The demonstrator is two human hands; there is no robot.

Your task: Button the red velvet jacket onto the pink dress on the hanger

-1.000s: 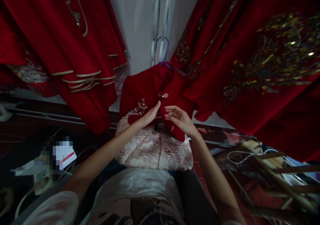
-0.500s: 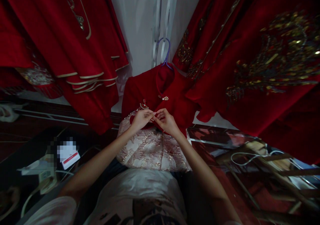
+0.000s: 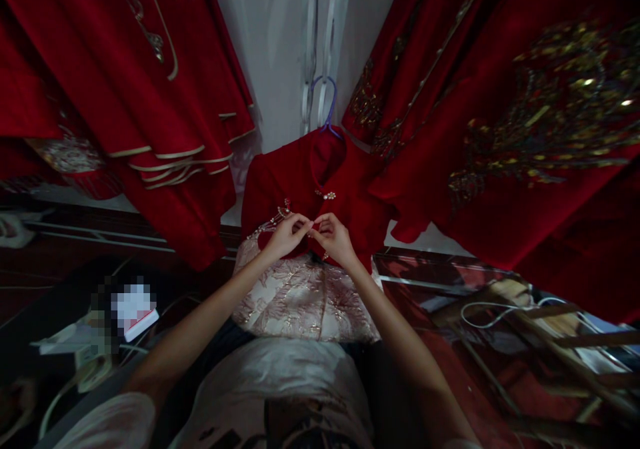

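A red jacket [image 3: 275,176] hangs in front of me, with a pearly clasp [image 3: 327,196] below its collar and a beaded ornament [image 3: 283,212] on its left side. My left hand [image 3: 289,236] and my right hand [image 3: 334,241] meet over its lower front. Thumb and fingers of each are pinched together, tips almost touching. Whatever sits between them is too small to make out. A small shiny bit [image 3: 326,256] shows just under my right hand. Pale brocade fabric with pinkish, glinting patterns [image 3: 295,296] spreads over my lap below the jacket.
The jacket's purple hanger [image 3: 330,106] hooks onto a metal rail [image 3: 309,56]. Red garments [image 3: 185,109] hang at left, and more with gold sequins [image 3: 550,129] at right. A power strip [image 3: 93,366] and a white box [image 3: 140,322] lie lower left; a wooden frame [image 3: 540,342] stands lower right.
My fingertips have shifted slightly while staying pinched close together. The shiny bit below my right hand now shows. The whole view has slid a little sideways.
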